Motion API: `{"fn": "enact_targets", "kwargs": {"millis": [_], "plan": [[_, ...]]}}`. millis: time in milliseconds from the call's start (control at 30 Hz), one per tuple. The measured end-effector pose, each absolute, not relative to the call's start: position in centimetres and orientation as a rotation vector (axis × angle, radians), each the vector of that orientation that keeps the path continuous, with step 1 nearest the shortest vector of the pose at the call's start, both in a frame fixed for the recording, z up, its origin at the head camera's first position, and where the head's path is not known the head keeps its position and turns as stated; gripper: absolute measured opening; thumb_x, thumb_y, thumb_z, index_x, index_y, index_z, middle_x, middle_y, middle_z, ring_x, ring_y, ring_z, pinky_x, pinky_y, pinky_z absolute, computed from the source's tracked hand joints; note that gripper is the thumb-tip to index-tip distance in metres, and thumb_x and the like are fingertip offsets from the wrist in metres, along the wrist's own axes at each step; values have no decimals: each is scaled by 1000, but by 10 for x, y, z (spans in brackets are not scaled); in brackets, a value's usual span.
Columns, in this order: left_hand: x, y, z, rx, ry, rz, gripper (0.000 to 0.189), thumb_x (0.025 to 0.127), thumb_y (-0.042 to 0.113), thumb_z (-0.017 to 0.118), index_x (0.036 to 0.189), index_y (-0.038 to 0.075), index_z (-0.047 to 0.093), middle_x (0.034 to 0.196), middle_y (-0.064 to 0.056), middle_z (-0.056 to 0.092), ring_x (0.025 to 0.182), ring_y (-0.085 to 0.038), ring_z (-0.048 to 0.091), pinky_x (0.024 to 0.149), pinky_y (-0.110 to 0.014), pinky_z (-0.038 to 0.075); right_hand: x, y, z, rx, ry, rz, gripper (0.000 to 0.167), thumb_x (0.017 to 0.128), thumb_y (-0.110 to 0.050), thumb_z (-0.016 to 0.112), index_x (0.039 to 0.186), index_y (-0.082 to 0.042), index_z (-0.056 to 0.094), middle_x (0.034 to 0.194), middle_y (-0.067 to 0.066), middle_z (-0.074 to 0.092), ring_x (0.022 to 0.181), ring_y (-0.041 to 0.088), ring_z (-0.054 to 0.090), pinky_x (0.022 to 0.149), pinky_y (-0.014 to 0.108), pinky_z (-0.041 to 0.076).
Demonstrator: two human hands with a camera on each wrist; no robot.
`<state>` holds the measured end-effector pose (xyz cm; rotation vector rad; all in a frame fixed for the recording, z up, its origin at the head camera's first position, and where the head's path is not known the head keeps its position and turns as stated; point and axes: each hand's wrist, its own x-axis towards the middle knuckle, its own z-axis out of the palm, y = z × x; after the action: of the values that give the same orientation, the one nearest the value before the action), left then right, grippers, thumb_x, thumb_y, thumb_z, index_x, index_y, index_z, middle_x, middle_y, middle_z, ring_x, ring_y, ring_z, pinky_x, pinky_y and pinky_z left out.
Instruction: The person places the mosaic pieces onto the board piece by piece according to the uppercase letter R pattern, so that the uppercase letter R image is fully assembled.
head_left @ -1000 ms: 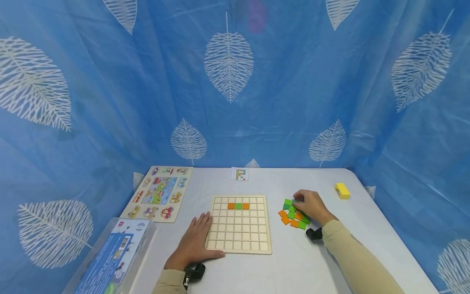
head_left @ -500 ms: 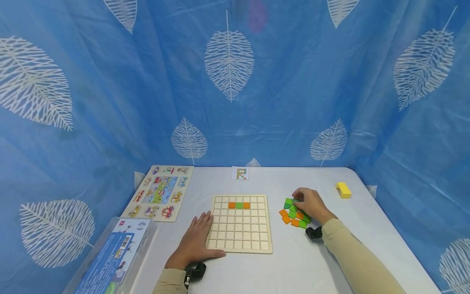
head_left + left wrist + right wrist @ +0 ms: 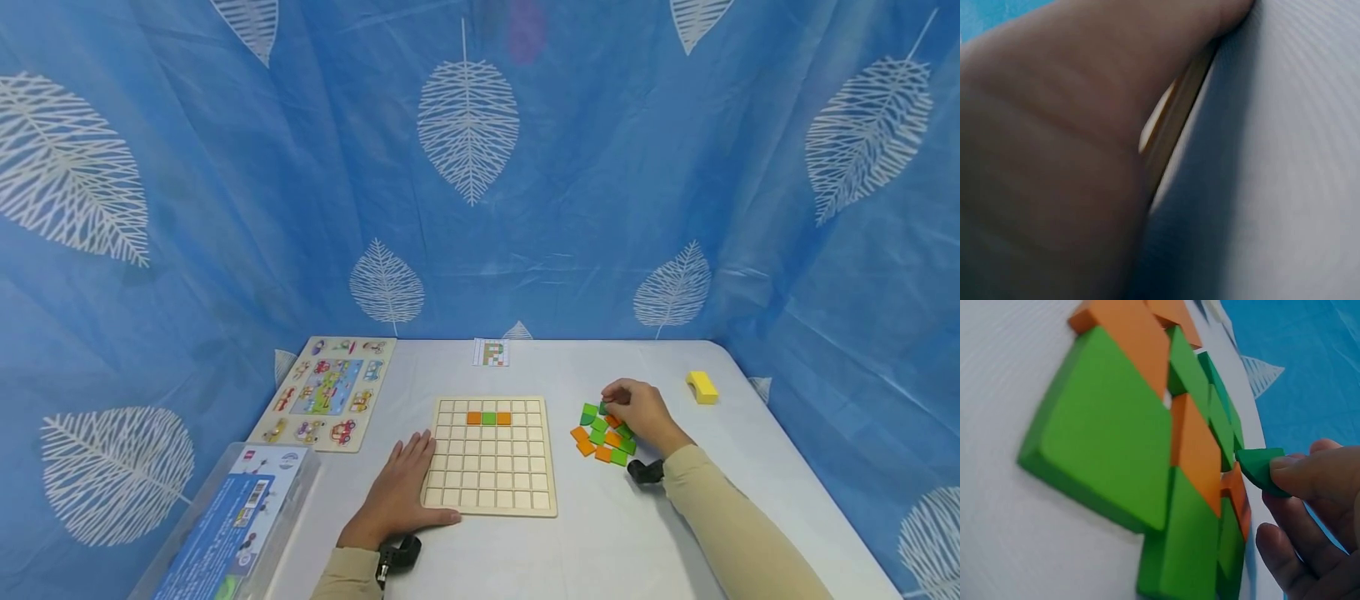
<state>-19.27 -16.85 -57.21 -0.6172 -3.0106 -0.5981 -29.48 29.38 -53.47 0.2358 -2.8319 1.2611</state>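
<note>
The white-covered bench point(image 3: 517, 558) carries a wooden grid board point(image 3: 487, 464), lying flat near the middle. To its right, green and orange tiles point(image 3: 612, 439) lie in a loose cluster. A small printed card point(image 3: 491, 352) lies beyond the board. At left are a vehicle puzzle point(image 3: 327, 390) and a clear case point(image 3: 225, 525); far right, a yellow arched block point(image 3: 703, 388).

A blue curtain point(image 3: 570, 167) with white leaf prints hangs behind and on both sides of a white bench point(image 3: 570, 554). At left lies a vehicle puzzle point(image 3: 327, 387); just nearer, a blue-and-white printed box point(image 3: 232, 525). A yellow block point(image 3: 703, 388) sits far right.
</note>
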Motion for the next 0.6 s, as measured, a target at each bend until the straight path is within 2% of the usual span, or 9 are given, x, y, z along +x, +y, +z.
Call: {"fn": "enact_targets", "kwargs": {"millis": [600], "plan": [[-192,-167,-571,-602,-3009,-605,141,66,92,70,163,-3,33,169,-17,30,156,-35,23,126,-53,14,-295,278,-523,301,-2770,1295,11,98,0,74,107,-6,75,101,4,75,93,25,70,85,44,61]]}}
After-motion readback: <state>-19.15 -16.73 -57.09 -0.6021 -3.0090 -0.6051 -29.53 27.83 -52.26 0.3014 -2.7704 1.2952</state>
